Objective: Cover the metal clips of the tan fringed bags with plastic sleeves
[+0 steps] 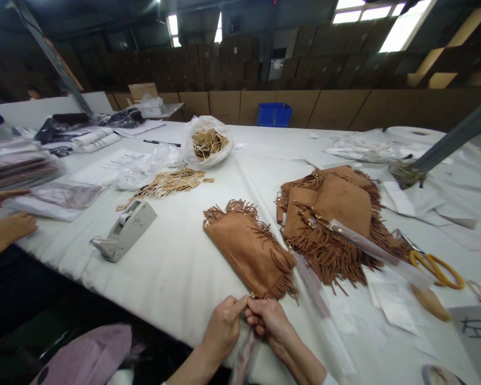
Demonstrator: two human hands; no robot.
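Observation:
A brown fringed bag [244,251] lies on the white table, its zipped edge running down toward me. At its near corner is small gold-coloured hardware [252,294]. My left hand [225,327] and my right hand [269,321] meet there, both closed in a pinch. From between them a plastic-wrapped strap [245,355] hangs toward the table's edge. The fingers hide its end, and I cannot tell whether it is joined to the bag. To the right is a pile of similar fringed bags [340,200] with another wrapped strap [356,240] across it.
A tape dispenser [130,227] stands to the left, below loose tan tags [174,182] and a plastic bag of tags [208,141]. Yellow-handled scissors [436,267] lie right. Another person's hands [14,227] are at the left edge. A metal pole [452,136] rises at right.

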